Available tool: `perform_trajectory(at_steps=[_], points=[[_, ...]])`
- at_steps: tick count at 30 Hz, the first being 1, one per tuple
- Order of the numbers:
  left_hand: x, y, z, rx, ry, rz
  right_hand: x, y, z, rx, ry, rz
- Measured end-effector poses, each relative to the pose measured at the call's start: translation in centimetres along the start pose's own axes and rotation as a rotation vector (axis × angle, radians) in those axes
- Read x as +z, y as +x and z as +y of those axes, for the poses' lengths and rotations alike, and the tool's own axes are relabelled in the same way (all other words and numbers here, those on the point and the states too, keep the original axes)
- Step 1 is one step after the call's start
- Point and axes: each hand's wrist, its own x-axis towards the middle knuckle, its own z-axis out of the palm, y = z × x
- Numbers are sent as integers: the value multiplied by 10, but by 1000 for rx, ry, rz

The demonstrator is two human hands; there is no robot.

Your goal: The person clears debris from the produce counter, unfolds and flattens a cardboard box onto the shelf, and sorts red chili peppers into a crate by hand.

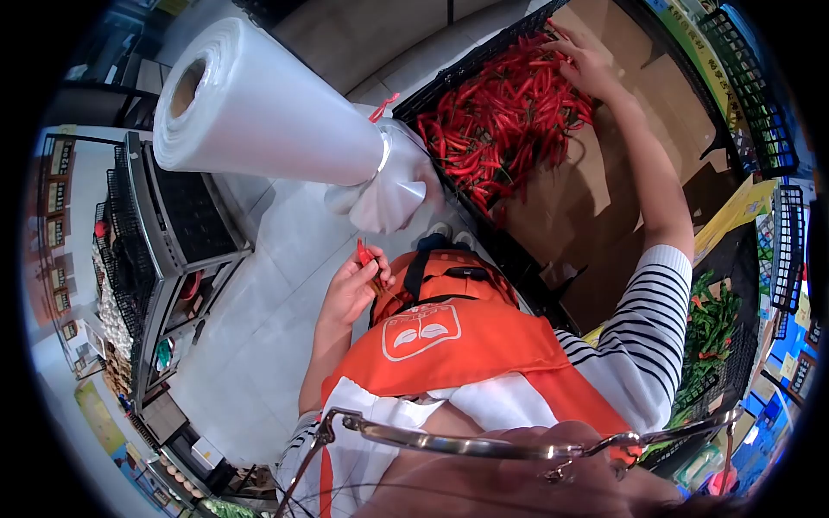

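Observation:
My left hand [347,289] is closed in front of the orange apron [466,341], with red chili peppers [364,253] pinched between thumb and fingers; how many it holds is unclear. Stretched out to the far right, my right hand [587,67] rests at the upper edge of a heap of red chili peppers [501,121]. Its fingers are apart and touch the peppers at their tips. The heap lies on brown cardboard [596,198] inside a black-edged display bin.
A large roll of clear plastic bags [285,112] stands left of the bin, its loose end [389,198] hanging near my left hand. Green peppers [712,337] lie in a crate at right. A metal shelf unit [186,233] stands at left on the tiled floor [233,345].

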Motion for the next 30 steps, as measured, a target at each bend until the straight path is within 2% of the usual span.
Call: perform_trajectory(at_steps=[4,5,7,10,12,16,20,23,25,27,29,30], points=[[1,3,3,1,-8,-20,3,16,-54,-121,77,-1],[2,3,3,-4,-2,-20,25,14,-55,-112,123,-76],[4,3,5,-10,7,-24,55,4,-75,-47,147,-158],[9,2,6,6,18,-29,84,-9,-96,136,-7,-288],[15,3,7,1,45,-10,98,-14,-96,213,17,-267],[28,11,3,-28,55,-74,80,-14,-98,416,153,-358],[40,21,0,-65,38,-149,52,-18,-85,535,72,-404],[39,23,0,-82,30,-152,40,-15,-96,324,-198,-205],[36,24,-1,-80,67,-159,64,-13,-103,137,-30,-194],[36,23,0,-79,79,-160,89,-11,-113,-115,-50,-299],[40,21,0,-76,60,-148,114,-8,-114,-188,-240,-320],[39,20,1,-73,57,-149,119,-5,-110,-162,-233,-328]])
